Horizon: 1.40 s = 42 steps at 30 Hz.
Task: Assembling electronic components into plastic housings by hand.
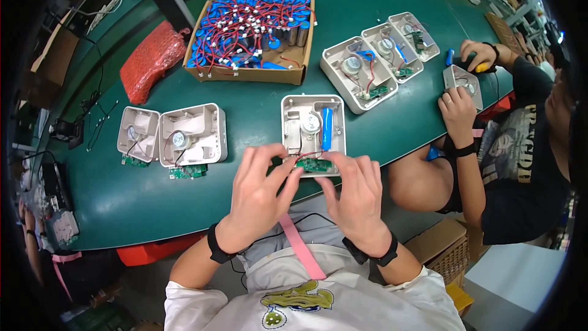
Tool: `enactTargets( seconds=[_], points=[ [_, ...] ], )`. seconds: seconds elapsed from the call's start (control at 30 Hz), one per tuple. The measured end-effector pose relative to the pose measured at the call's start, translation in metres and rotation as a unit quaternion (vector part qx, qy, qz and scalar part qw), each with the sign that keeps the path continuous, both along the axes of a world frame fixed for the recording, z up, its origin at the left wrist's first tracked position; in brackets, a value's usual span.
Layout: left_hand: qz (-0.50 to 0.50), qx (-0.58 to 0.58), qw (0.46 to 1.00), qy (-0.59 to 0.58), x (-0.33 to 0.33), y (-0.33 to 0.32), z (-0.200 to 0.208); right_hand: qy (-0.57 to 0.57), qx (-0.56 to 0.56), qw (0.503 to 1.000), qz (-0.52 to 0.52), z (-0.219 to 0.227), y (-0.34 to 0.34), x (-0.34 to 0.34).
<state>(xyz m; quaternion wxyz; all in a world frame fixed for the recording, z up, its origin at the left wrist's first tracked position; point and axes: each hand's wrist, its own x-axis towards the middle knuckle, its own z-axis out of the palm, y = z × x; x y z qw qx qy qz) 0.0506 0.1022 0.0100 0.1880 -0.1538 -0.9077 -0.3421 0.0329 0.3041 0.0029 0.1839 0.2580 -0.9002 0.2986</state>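
Landmark: the open white case [313, 129] lies on the green table [245, 104], right in front of the person.
Inside the case: a blue battery [327, 127] stands along its right side, a round silver part [310, 123] sits beside it, and red wires run down to the bottom edge.
Green board [314, 163]: a small green circuit board at the near edge of the case.
Left hand [260, 187]: its fingers curl in and pinch the left end of the green board.
Right hand [353, 191]: its fingers pinch the right end of the green board and touch the case's near edge.
Left of the case: two more open white cases [173, 135] lie side by side, each with a little green board hanging out.
Behind the case: a cardboard box [251, 30] full of blue batteries with red wires.
Left of the box: a red bubble bag [150, 58].
Right of the case: a row of three open white cases [378, 58], and another person's hands [458, 109] at a fourth case.
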Motion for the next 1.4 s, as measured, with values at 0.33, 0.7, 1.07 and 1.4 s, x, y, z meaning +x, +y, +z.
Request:
enactTargets(
  seconds=[0.33,0.7,1.07,1.4],
  points=[
    [-0.143,-0.033,0.985,-0.094,-0.006,0.008,0.003,-0.026,0.121,0.992,-0.039,0.022,0.011,-0.018],
    [-0.053,-0.037,0.998,-0.010,0.028,-0.036,0.026,0.025,0.137,0.989,-0.044,0.006,0.022,-0.058],
    [0.253,-0.124,0.959,0.023,0.030,-0.209,0.032,0.027,0.172,0.982,-0.066,0.010,0.054,-0.127],
    [0.183,-0.143,0.972,0.021,0.023,-0.138,0.015,-0.004,0.035,0.998,0.045,0.051,-0.005,-0.065]
  ],
)
